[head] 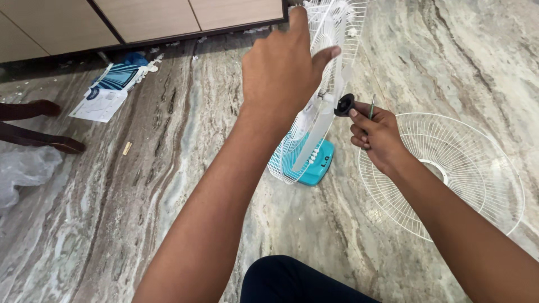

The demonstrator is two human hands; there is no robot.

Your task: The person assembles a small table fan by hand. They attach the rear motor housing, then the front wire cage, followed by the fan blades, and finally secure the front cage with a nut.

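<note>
A small table fan stands on the marble floor, with a teal base (314, 163), a white wire rear guard (331, 22) and white blades (323, 120). My left hand (281, 67) grips the top of the guard and a blade, thumb stretched across. My right hand (373, 132) pinches a black round cap (343, 104) at the fan's centre shaft and also holds a thin screwdriver (371, 106) in its fingers.
The loose white front guard (471, 168) lies flat on the floor at the right. A printed leaflet and blue packaging (109, 92) lie at the left near wooden cabinet doors (146, 19). Dark wooden furniture feet (39, 126) and a plastic bag (22, 168) sit far left. My knee (292, 280) is below.
</note>
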